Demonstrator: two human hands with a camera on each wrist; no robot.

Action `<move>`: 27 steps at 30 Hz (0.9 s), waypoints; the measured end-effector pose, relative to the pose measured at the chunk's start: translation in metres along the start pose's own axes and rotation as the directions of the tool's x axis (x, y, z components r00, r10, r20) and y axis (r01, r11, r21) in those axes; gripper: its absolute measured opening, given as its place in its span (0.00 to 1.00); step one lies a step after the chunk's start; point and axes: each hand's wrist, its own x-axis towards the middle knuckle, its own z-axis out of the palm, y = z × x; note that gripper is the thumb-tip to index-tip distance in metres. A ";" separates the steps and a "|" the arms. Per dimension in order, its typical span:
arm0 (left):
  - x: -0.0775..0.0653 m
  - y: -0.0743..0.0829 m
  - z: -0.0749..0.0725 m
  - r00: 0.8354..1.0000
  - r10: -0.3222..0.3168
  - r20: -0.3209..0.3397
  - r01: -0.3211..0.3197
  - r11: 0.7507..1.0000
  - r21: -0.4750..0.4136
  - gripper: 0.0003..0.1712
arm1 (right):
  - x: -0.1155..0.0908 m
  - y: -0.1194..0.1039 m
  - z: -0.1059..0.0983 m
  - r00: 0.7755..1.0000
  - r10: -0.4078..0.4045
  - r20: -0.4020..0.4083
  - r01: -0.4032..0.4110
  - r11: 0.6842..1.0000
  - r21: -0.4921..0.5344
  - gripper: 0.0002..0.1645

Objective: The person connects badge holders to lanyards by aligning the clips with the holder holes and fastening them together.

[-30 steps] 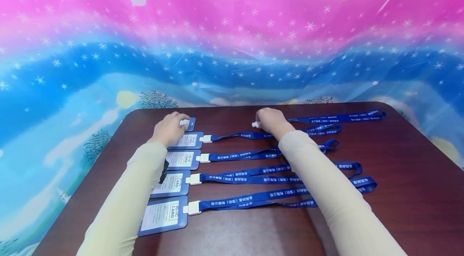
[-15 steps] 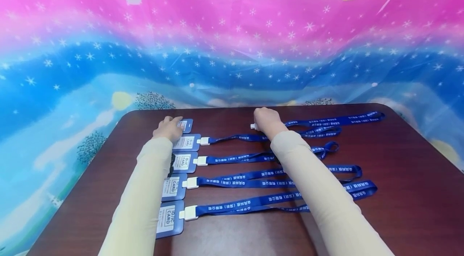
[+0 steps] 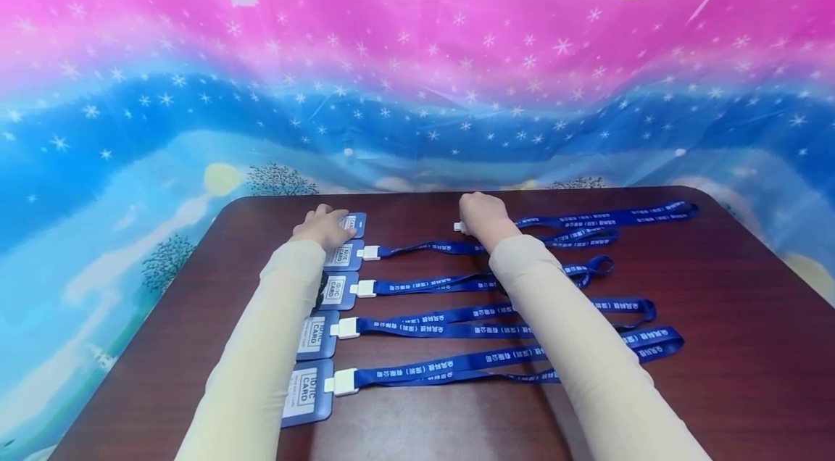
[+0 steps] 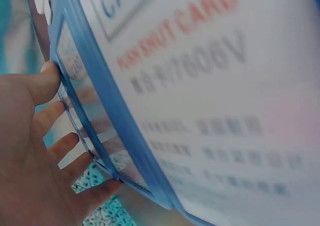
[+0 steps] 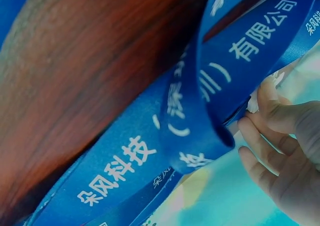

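Observation:
My left hand holds the farthest blue-framed badge holder by its sides at the table's back left. In the left wrist view its thumb and fingertips sit along the edge of this badge holder. Farther right, my right hand pinches the white clip of a blue printed lanyard, whose loop stretches rightward. The right wrist view shows thumb and forefinger together on a white piece, mostly hidden. A gap of bare table separates clip from badge holder.
Nearer me, several badge holders lie in a column on the brown table, each clipped to a blue lanyard running right. My forearms pass over some of them. A patterned curtain hangs behind the table's back edge.
The left hand first shifts its hold on the far badge holder, then moves right with it, bringing it closer to the clip. The right hand stays nearly still with the lanyard clip.

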 end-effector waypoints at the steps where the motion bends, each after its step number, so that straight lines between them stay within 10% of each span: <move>1: 0.001 0.002 0.000 1.000 0.004 0.002 -0.004 1.000 0.011 0.37 | 0.000 0.000 0.000 1.000 0.001 0.003 -0.001 1.000 0.003 0.02; 27: -0.001 0.016 0.003 0.999 -0.010 -0.034 0.009 1.000 -0.007 0.30 | -0.003 0.004 -0.011 0.994 -0.078 0.075 0.076 0.997 0.029 0.04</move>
